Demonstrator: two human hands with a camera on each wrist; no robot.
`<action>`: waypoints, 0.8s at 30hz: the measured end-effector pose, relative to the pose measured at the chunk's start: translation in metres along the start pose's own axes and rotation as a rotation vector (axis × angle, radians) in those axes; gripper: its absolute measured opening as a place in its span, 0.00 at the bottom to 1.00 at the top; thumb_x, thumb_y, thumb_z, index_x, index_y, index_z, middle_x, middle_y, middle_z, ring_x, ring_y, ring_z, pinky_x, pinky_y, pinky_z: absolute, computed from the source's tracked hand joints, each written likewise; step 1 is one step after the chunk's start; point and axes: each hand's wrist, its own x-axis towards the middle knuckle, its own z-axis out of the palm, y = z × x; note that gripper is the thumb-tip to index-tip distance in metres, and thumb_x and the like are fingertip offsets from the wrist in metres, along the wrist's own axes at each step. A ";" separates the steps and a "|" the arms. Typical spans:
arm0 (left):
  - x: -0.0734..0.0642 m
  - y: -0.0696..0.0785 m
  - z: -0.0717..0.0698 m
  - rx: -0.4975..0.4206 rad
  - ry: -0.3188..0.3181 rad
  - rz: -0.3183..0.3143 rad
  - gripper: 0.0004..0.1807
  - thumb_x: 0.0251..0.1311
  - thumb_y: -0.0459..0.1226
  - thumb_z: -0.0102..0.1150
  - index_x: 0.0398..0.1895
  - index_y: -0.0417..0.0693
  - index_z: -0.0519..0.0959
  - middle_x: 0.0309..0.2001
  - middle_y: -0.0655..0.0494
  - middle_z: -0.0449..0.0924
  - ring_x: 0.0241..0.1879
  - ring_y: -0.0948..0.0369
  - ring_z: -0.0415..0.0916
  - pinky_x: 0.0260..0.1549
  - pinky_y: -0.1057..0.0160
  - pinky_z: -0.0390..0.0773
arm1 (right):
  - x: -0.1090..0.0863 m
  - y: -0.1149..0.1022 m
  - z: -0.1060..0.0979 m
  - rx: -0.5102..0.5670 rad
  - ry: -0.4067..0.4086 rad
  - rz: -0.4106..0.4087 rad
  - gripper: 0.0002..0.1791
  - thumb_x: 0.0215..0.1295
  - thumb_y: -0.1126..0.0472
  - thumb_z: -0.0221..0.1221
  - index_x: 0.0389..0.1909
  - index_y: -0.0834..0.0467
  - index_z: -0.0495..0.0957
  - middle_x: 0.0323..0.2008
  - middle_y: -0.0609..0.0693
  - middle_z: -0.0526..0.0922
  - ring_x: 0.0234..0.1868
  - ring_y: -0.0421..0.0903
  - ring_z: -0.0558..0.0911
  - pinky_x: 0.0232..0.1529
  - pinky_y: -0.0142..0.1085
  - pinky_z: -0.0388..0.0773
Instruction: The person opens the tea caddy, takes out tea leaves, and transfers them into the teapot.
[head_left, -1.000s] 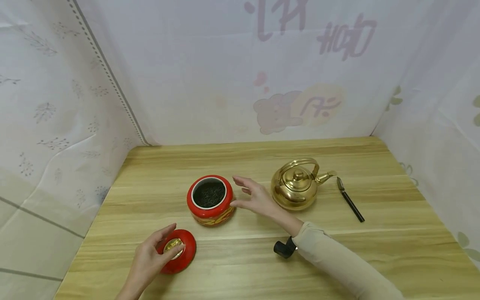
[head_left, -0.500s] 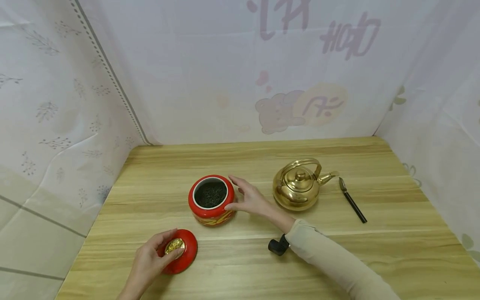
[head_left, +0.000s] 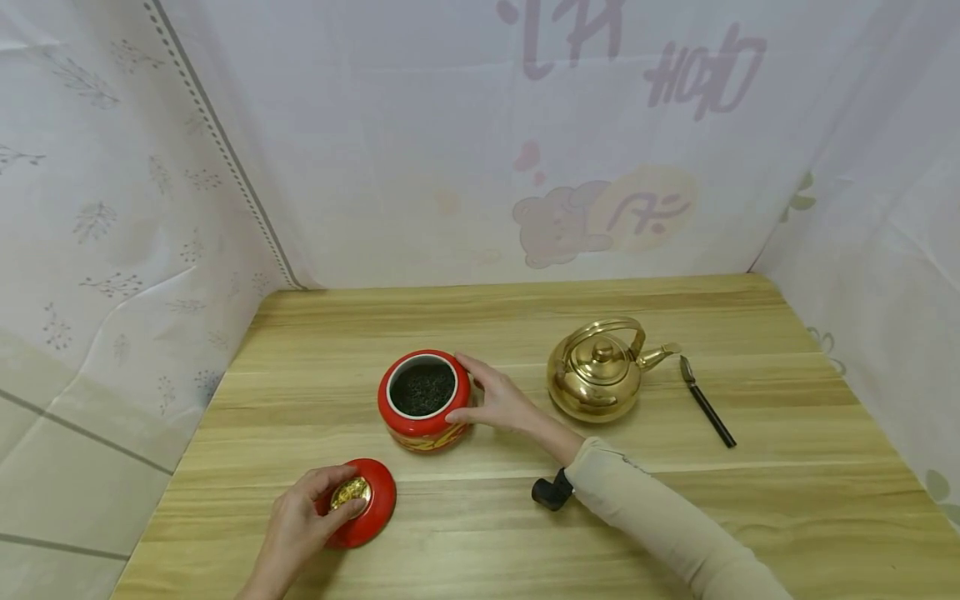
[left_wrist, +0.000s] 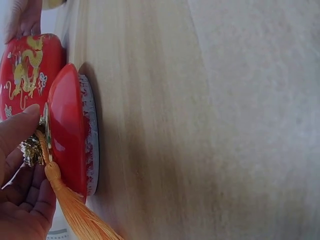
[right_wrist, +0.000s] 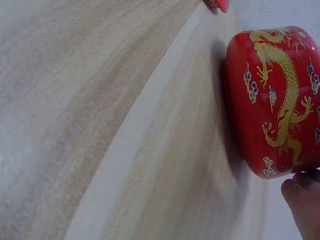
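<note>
A red tea jar (head_left: 423, 427) stands on the table, its mouth uncovered, with dark dry leaves (head_left: 422, 390) inside. The right hand (head_left: 498, 402) holds the jar's right side, thumb at the front and fingers toward the back. Gold dragons show on the jar's wall in the right wrist view. Nearer the person, the jar's red lid (head_left: 380, 500) rests on the table. Thumb and fingers of the left hand (head_left: 300, 512) grip the lid's gold knob (left_wrist: 33, 150) from both sides. An orange tassel (left_wrist: 75, 205) hangs from that knob.
A brass teapot (head_left: 592, 385) with an upright handle stands right of the jar. Beyond its spout lies a dark-handled calligraphy brush (head_left: 708, 408). A black wrist camera (head_left: 552, 492) hangs under the right wrist. Patterned white cloth surrounds the wooden table (head_left: 480, 542).
The right hand has moved left, from just beside the jar onto its side. The left hand has drawn its fingers in closer around the lid's knob. Jar and lid stay in place.
</note>
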 end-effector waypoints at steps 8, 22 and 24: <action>-0.001 0.000 -0.001 0.006 -0.036 -0.014 0.18 0.41 0.32 0.74 0.40 0.44 0.83 0.41 0.52 0.83 0.44 0.53 0.79 0.46 0.50 0.80 | 0.000 0.001 0.001 0.068 -0.003 -0.014 0.51 0.49 0.63 0.71 0.70 0.68 0.52 0.70 0.62 0.58 0.70 0.55 0.59 0.67 0.43 0.64; -0.004 -0.001 0.002 0.039 0.075 0.046 0.16 0.36 0.33 0.77 0.34 0.45 0.86 0.39 0.53 0.84 0.42 0.52 0.80 0.43 0.48 0.80 | -0.001 0.001 0.002 0.133 -0.006 -0.018 0.50 0.50 0.66 0.70 0.70 0.68 0.51 0.70 0.63 0.55 0.70 0.56 0.59 0.68 0.46 0.62; -0.005 -0.001 0.003 0.036 0.092 0.051 0.16 0.35 0.33 0.77 0.33 0.45 0.86 0.38 0.53 0.84 0.41 0.53 0.81 0.42 0.49 0.81 | -0.003 -0.008 -0.001 0.130 -0.012 -0.019 0.49 0.50 0.68 0.69 0.70 0.70 0.51 0.70 0.65 0.55 0.69 0.58 0.59 0.67 0.48 0.62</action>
